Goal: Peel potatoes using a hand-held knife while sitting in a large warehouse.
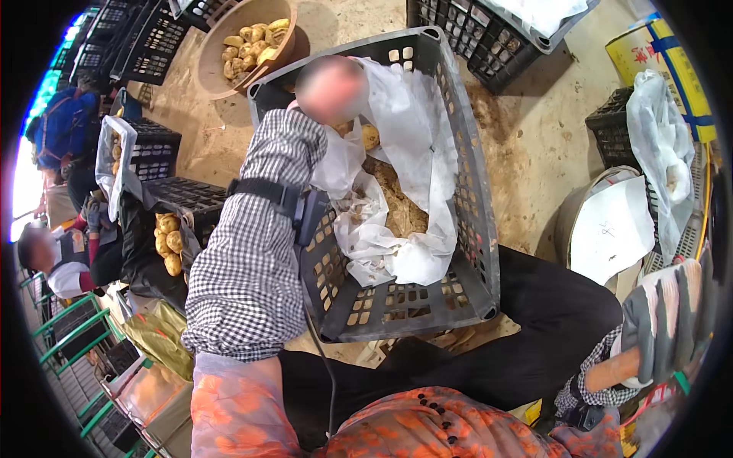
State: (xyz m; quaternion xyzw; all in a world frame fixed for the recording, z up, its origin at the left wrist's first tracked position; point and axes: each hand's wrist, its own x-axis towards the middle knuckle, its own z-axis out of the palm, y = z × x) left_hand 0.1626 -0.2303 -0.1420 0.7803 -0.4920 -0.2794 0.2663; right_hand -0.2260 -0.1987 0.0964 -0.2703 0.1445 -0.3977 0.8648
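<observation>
A black perforated plastic crate (487, 229) stands before my legs, lined with crumpled white plastic film (426, 257). Dirty brown sheet material (404, 209) and a potato (370, 137) show among the film. My left arm, in a black-and-white checked sleeve, reaches over the crate's left side. At its end, my left hand (332, 89) lies over the far part of the crate; blur covers it, so its fingers and any hold are hidden. Out to the right, my right hand (658, 326) wears a grey and white work glove, away from the crate. Its grip is unclear.
A tan basin (206, 71) of potatoes stands beyond the crate. Another lined black crate (498, 57) is at far right. A round container (564, 229) with a white sheet sits on my right. Crates with potatoes (168, 240) and a seated person (69, 263) are at left.
</observation>
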